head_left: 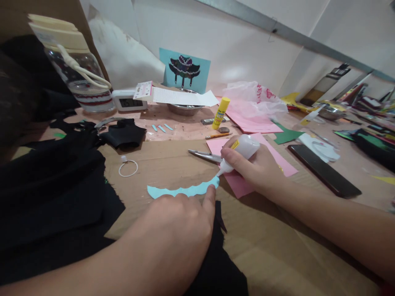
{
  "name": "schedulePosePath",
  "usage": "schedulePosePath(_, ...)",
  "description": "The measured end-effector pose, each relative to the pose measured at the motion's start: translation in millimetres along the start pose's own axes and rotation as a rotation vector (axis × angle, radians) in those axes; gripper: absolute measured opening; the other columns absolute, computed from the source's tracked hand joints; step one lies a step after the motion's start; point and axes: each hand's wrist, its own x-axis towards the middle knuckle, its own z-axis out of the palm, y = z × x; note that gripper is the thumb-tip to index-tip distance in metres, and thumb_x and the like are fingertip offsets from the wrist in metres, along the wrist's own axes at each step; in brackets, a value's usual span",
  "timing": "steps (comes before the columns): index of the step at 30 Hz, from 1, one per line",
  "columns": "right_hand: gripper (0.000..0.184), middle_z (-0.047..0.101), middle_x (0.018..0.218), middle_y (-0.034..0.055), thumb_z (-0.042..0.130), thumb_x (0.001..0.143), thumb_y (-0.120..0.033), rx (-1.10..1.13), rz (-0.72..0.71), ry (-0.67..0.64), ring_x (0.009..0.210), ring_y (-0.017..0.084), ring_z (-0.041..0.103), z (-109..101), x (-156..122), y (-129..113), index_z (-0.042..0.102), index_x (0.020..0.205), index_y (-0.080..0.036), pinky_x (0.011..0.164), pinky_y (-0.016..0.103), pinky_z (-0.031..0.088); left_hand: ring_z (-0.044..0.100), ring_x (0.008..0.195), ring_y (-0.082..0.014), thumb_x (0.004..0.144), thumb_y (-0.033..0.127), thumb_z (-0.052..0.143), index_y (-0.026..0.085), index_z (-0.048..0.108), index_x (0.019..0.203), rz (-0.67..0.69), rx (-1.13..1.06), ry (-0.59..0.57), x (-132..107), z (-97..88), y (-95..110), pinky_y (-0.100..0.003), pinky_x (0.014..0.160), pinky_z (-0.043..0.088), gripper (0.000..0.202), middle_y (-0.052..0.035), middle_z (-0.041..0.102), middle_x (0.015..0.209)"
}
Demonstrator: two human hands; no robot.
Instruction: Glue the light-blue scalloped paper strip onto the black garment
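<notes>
A light blue paper strip with one scalloped edge lies on the brown cardboard. My left hand holds the strip down, its index fingertip pressing near the right end; its other fingers are bent and mostly hidden behind the knuckles. In my right hand is a white glue bottle, tipped so that its nozzle meets the strip's right end. Behind the nozzle lies a silver metal tool, partly covered by the bottle and hand. The bottle's white cap with a ring rests to the left.
Black fabric covers the left side. Pink paper and a phone lie right. Farther back are a glue stick, a pencil, small blue slips, a digital clock, a bottle and a blue card.
</notes>
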Motion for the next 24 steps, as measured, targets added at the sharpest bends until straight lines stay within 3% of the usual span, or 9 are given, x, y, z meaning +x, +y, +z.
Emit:
schedulePosePath(4, 0.036, 0.057, 0.062, -0.0005, 0.062, 0.089, -0.046, 0.011, -0.007, -0.002, 0.061, 0.016, 0.054, 0.0, -0.1, -0.3, 0.05, 0.064, -0.023, 0.057, 0.028, 0.042, 0.074, 0.074, -0.0297, 0.079, 0.017, 0.06, 0.008, 0.044, 0.151, 0.0, -0.032, 0.048, -0.3, 1.3, -0.8, -0.038, 0.059, 0.057, 0.075, -0.0224, 0.074, 0.111)
schedulePosePath(8, 0.036, 0.055, 0.061, -0.0008, 0.061, 0.09, -0.045, 0.006, -0.016, -0.01, 0.061, 0.016, 0.054, -0.1, 0.2, -0.3, 0.049, 0.064, -0.024, 0.057, 0.028, 0.042, 0.074, 0.073, -0.0319, 0.076, 0.019, 0.061, 0.004, 0.039, 0.153, 0.014, 0.024, 0.013, 0.6, -0.1, -1.7, -0.038, 0.051, 0.055, 0.082, -0.026, 0.072, 0.114)
schedulePosePath(12, 0.039, 0.055, 0.061, -0.0003, 0.059, 0.091, -0.045, -0.003, -0.033, -0.022, 0.061, 0.016, 0.053, -0.7, 0.0, -0.2, 0.047, 0.061, -0.023, 0.058, 0.029, 0.041, 0.073, 0.071, -0.0308, 0.076, 0.019, 0.06, 0.005, 0.039, 0.154, 0.024, 0.043, 0.003, 0.5, -0.5, -0.4, -0.038, 0.049, 0.055, 0.081, -0.0243, 0.073, 0.113)
schedulePosePath(24, 0.039, 0.057, 0.064, 0.0008, 0.058, 0.09, -0.047, -0.01, -0.018, -0.037, 0.064, 0.017, 0.055, -0.6, -0.6, 0.1, 0.047, 0.061, -0.023, 0.06, 0.03, 0.041, 0.069, 0.062, -0.0262, 0.074, 0.022, 0.062, 0.002, 0.037, 0.154, 0.032, 0.077, 0.06, -1.0, 6.1, -0.6, -0.034, 0.045, 0.05, 0.086, -0.0243, 0.073, 0.111)
